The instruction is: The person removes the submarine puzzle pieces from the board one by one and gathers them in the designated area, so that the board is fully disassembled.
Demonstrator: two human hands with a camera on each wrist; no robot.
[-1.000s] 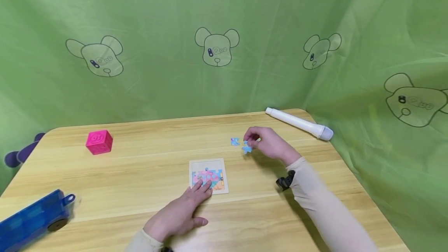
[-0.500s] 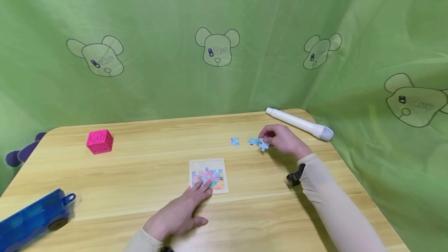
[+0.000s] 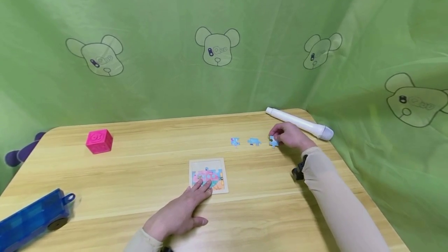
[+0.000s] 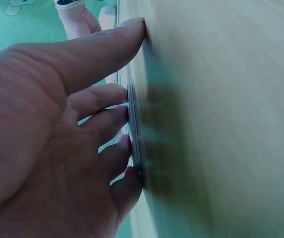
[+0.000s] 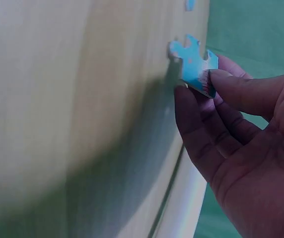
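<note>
We are resting our left hand (image 3: pixel 182 211), fingers extended, on the lower left of the puzzle tray (image 3: pixel 208 163). Our right hand (image 3: pixel 293 135) is pinching a blue puzzle piece (image 3: pixel 273 141) near the white microphone (image 3: pixel 297 122); two loose pieces (image 3: pixel 254 142) are lying left of it.

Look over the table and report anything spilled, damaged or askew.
Nothing looks spilled or damaged. The white microphone stands out: it lies slantwise at the far right corner of the table, its grey head seemingly reaching past the edge. The loose puzzle pieces left of the right hand seem merely unplaced.
</note>
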